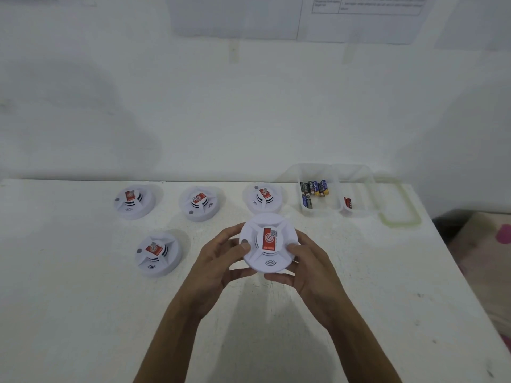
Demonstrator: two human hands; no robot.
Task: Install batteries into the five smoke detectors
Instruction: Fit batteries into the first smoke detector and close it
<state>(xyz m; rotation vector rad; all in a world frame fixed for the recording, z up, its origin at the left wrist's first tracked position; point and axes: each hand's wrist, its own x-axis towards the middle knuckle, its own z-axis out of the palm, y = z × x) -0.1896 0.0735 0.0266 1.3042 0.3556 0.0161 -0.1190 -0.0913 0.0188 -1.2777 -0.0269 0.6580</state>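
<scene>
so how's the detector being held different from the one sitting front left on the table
The held detector is lifted off the table, gripped by the left hand and right hand; the front-left detector rests on the table untouched. The held detector's red label stands straight in view; the front-left detector's is turned askew. Both are white, round and red-labelled.

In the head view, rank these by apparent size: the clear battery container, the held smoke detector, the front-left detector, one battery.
1. clear battery container
2. held smoke detector, though nearer the camera, so its lead over the next is unsure
3. front-left detector
4. battery
</scene>
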